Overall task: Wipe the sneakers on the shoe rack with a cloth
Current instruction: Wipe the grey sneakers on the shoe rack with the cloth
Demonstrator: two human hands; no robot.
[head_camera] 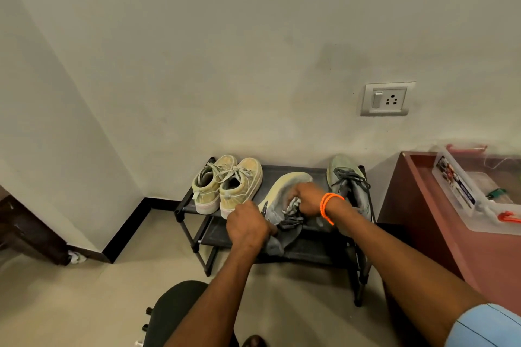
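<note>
The shoe rack (318, 170) stands on the floor against the back wall. On its top shelf a pair of sneakers (225, 186) sits at the left end and a single sneaker (348, 177) at the right end. Between them a tilted sneaker (282, 191) lies under both hands, the left hand (248, 224) at its near end, the right hand (307, 200) on a cloth (293, 204) against it. A table (423, 205) stands right of the rack, carrying a box (456, 186). A wall socket (387, 98) sits above the rack's right end.

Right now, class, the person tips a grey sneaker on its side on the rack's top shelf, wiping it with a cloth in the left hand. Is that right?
Not quite: the head view shows the cloth bunched in the right hand, the one with the orange wristband. The left hand steadies the grey sneaker, tipped on its side on the rack's top shelf.
</note>
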